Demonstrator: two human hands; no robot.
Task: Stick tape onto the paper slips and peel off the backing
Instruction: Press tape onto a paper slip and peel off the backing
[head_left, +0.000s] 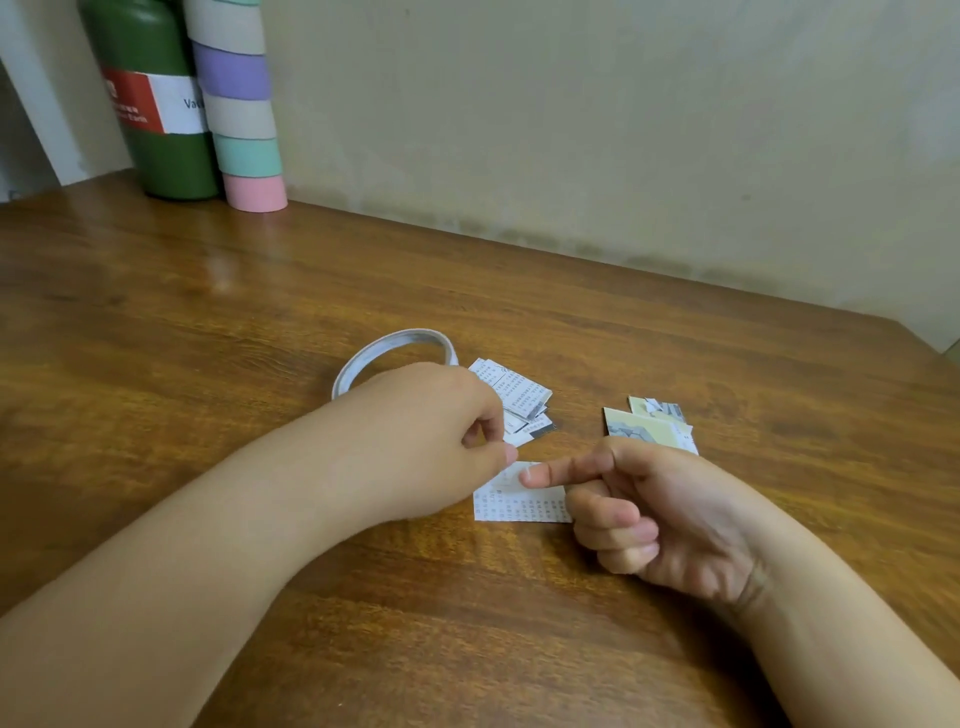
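Paper slip (522, 501): lies flat on the wooden surface (260, 322), between both hands.
Right hand (660, 514): forefinger stretched out, pressing the slip's top edge; other fingers curled, empty.
Left hand (431, 431): fingertips pinched together at the slip's upper left corner; what they pinch cannot be made out.
Tape ring (387, 353): just behind the left hand.
Slip piles: one (519, 400) beside the tape ring, another (652, 428) behind the right hand.

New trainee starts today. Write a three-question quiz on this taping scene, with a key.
1. True or false: the right hand presses its index finger on the printed white paper slip.
2. Which lies behind the left hand: (a) white tape roll, (b) scissors?
3. Fill in: the green bottle stands beside a stack of pastel ____.

Key: 1 true; 2 a; 3 tape rolls.
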